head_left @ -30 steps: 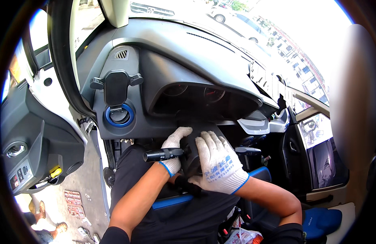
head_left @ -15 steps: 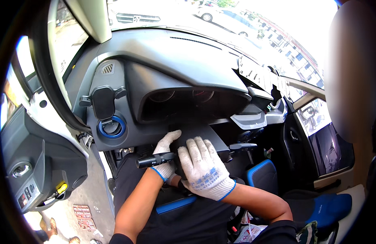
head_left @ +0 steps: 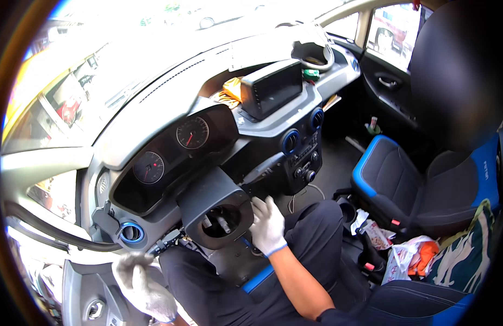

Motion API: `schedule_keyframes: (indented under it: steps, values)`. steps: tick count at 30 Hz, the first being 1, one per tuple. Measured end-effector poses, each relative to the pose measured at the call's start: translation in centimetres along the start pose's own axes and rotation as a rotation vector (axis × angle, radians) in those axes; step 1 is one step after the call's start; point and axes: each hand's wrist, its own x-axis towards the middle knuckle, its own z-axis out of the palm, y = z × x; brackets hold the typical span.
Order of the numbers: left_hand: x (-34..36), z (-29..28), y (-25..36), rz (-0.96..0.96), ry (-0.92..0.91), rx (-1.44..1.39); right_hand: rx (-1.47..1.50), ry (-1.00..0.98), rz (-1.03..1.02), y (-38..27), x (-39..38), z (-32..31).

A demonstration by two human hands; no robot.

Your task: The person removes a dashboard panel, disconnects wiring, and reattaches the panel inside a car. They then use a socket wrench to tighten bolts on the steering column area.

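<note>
The black steering column cover (head_left: 216, 187) juts toward me below the instrument cluster (head_left: 172, 146). No steering wheel is on it, and metal parts show inside its round opening. My right hand (head_left: 267, 228), in a white knitted glove, is at the cover's right side. Its fingers are stretched out, with no object visible in them; I cannot tell whether they touch the cover. Down at the left, by the door panel (head_left: 80, 282), my gloved left hand (head_left: 145, 290) is raised and slightly blurred. Its fingers look apart, and nothing shows in them.
A screen (head_left: 273, 89) stands on the dashboard, with an orange cloth (head_left: 232, 89) behind it. A stalk (head_left: 265, 167) sticks out right of the column. The passenger seat (head_left: 392, 168) is at the right; plastic bags (head_left: 403, 258) lie between the seats.
The view has turned toward the right. My left hand has left the column for the door side. My right hand has gone from the cover's top to its right side.
</note>
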Motion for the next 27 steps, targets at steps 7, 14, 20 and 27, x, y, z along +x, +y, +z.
schedule_keyframes:
  steps: [7,14,20,27]
  values:
    - [10.3,18.6,-0.4,0.074,-1.329,1.002,0.501,-0.322,0.248,3.9,2.4,7.2]
    - [11.1,18.7,-7.3,-0.124,-1.372,0.935,0.614,-0.287,0.249,4.3,2.8,7.8]
    - [9.7,22.4,-6.0,-0.517,-1.174,0.852,0.636,-0.191,0.274,0.8,1.9,9.3]
    - [10.4,22.7,-7.1,-0.224,-1.344,1.122,0.531,-0.100,0.306,0.2,2.8,9.0]
